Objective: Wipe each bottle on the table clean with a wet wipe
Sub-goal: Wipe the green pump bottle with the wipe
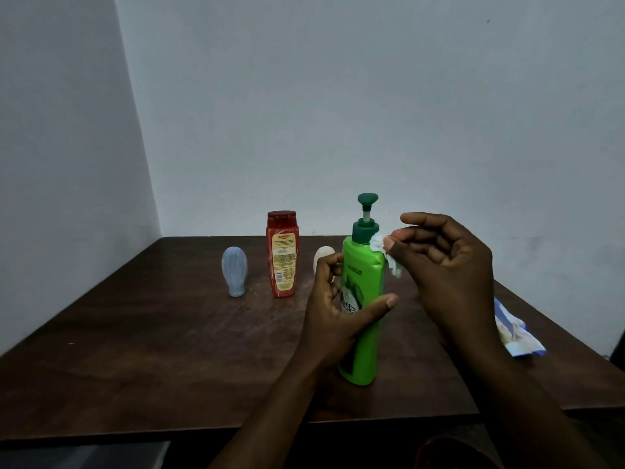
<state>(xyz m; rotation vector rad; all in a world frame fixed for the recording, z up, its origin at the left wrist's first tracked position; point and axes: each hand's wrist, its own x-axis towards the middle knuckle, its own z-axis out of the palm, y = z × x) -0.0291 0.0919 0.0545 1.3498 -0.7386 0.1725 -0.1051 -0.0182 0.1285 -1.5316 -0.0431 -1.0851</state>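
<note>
Head view: left hand [333, 309] wraps the green pump bottle [365, 272] at mid-body, holding it upright between the hands. Right hand [449, 265] pinches the wet wipe [380, 247] against the bottle's shoulder, just below the pump collar. Judged step: this bottle mid-wipe. Next, draw the wipe down the body, then the red bottle [281, 253], blue bottle [234, 270] and white bottle [321, 257] beyond the left hand.
</note>
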